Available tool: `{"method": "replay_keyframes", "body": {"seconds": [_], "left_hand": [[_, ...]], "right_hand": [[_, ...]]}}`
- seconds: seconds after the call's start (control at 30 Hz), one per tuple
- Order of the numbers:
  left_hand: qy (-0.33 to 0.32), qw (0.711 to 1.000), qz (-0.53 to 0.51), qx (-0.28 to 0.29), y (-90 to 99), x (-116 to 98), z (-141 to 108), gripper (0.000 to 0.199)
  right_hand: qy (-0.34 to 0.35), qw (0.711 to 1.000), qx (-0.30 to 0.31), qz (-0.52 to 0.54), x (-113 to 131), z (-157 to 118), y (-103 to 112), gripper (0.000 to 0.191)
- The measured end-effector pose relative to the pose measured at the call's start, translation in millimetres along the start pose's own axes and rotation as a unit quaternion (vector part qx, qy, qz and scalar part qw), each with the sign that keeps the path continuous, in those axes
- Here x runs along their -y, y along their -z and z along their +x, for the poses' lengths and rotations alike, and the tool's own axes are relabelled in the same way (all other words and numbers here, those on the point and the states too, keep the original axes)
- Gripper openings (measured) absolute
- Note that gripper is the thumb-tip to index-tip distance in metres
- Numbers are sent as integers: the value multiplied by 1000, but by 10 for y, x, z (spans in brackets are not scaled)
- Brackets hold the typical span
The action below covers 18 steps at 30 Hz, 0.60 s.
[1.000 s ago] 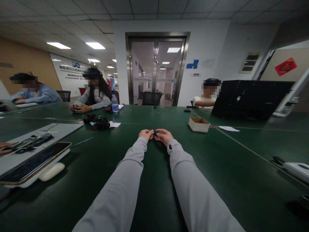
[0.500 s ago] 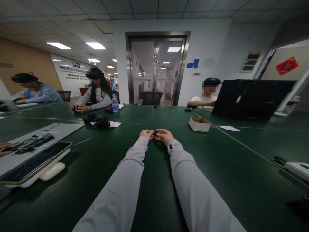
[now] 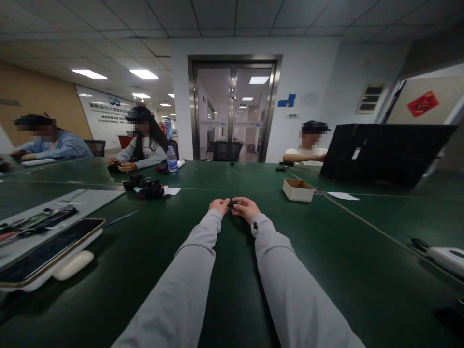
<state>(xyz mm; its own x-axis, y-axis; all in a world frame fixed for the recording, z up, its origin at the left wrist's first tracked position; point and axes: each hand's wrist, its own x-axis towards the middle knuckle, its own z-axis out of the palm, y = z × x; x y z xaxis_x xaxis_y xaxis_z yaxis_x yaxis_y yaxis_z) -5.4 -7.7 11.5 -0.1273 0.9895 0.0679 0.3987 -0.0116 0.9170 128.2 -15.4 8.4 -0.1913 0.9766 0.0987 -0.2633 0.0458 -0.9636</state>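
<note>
Both my arms stretch forward over the green table [image 3: 239,270]. Between my fingertips is a small black object [image 3: 231,204], too small and dark to name. My left hand [image 3: 219,206] pinches its left side. From the right, my right hand [image 3: 247,208] grips the same piece with thumb and fingers. Its lower part is partly hidden by my fingers. The hands are close together, just above or resting on the tabletop; I cannot tell which.
A small open box [image 3: 297,190] stands right of my hands, near a large black monitor [image 3: 384,154]. On the left lie black devices [image 3: 147,186], a phone [image 3: 50,251], a white oval case [image 3: 73,266] and a grey board [image 3: 105,197]. Several people sit around, one beside a water bottle [image 3: 172,159].
The view has tilted slightly, so the scene sits a little lower. My hands stay together on the black object, with only small finger shifts. The co-worker's hand at the far left has drawn back.
</note>
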Motion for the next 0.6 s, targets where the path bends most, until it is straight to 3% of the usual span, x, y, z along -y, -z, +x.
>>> {"method": "replay_keyframes", "body": {"seconds": [0.17,0.37,0.47,0.6], "left_hand": [[4,998,-56,10,-18,20,35,26],[17,968,-243,66,36,45,25,8],[7,947,-306,99,88,54,-2,15],[-11,941,-318,112,114,69,-17,25]], "right_hand": [[3,1000,0,-4,8,3,-4,22],[-26,999,-37,-12,44,0,-52,10],[-38,998,-51,-12,52,9,-71,6],[-51,997,-57,-17,49,38,-79,2]]}}
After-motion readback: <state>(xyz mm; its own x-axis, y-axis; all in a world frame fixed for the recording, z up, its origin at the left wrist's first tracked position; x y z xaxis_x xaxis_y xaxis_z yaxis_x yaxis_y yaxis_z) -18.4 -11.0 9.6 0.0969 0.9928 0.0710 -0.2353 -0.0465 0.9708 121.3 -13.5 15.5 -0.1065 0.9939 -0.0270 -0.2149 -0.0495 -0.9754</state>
